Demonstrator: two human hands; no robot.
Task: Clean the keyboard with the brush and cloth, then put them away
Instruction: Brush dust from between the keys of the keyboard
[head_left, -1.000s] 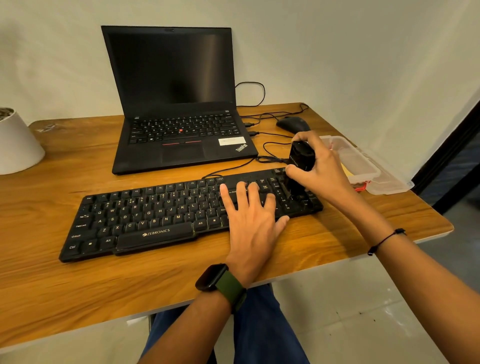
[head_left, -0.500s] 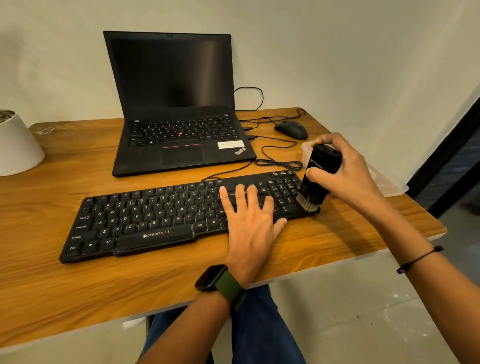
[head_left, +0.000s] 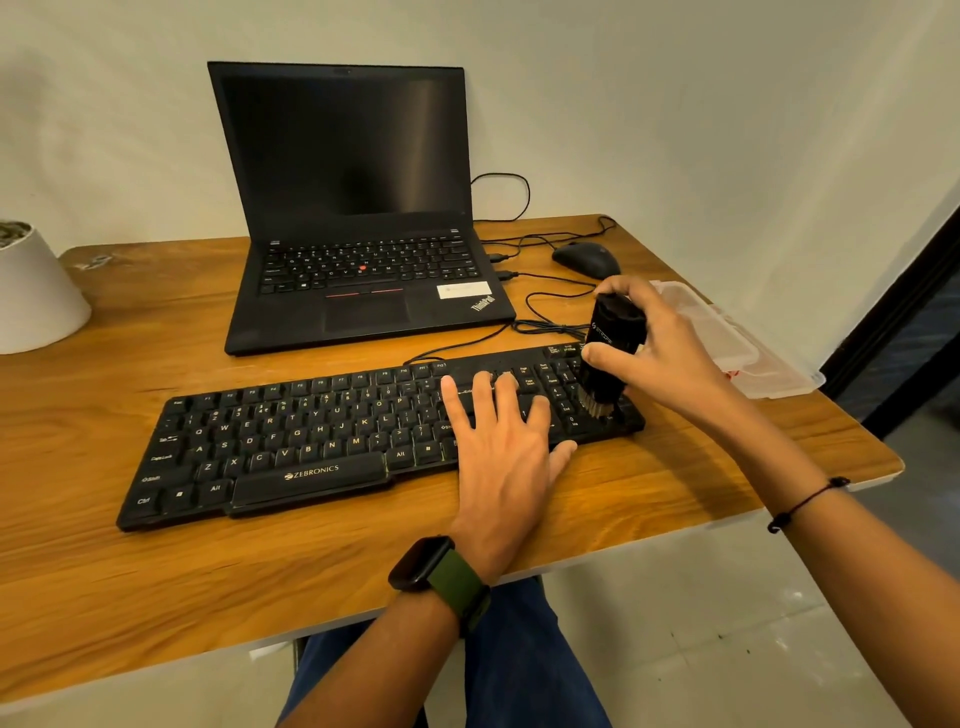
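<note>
The black keyboard (head_left: 374, 436) is laid across the middle of the frame on the wooden worktop (head_left: 104, 571). Its right part is pressed by the left hand (head_left: 506, 457), whose grip is spread flat. The black brush (head_left: 610, 353) is clasped upright in the curled grip of the right hand (head_left: 660, 353), bristles set on the right-end keys.

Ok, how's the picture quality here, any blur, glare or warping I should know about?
Head view: warm, dim light; wide-angle warping bends the table edges; keyboard legends read sharp; laptop screen shows a faint sheen; left hand fingertips and the brush bristles look slightly smeared.
</note>
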